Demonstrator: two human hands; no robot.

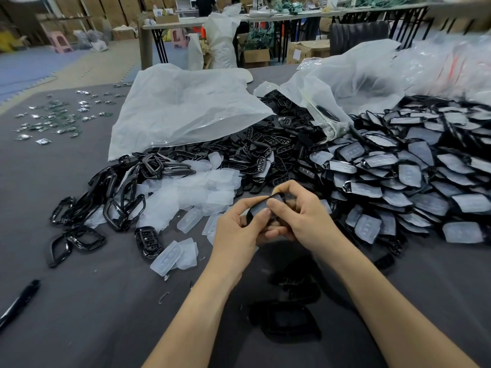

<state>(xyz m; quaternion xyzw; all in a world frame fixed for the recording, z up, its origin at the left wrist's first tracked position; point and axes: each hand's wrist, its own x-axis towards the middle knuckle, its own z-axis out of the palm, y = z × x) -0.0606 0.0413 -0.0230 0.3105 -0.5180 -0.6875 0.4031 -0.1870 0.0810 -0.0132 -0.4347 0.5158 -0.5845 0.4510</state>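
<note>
One black key shell [265,207], translucent insert, glossy rim

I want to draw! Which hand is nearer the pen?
Left. The pen lies left of the left hand; the right hand, sharing its black part, is farther.

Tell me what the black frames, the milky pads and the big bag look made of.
Black frames: hard glossy plastic, judging by sharp highlights. Milky pads: probably soft silicone or rubber, translucent and matte, with moulded button bumps. Big bag: thin plastic film, cloudy and creased.
</note>
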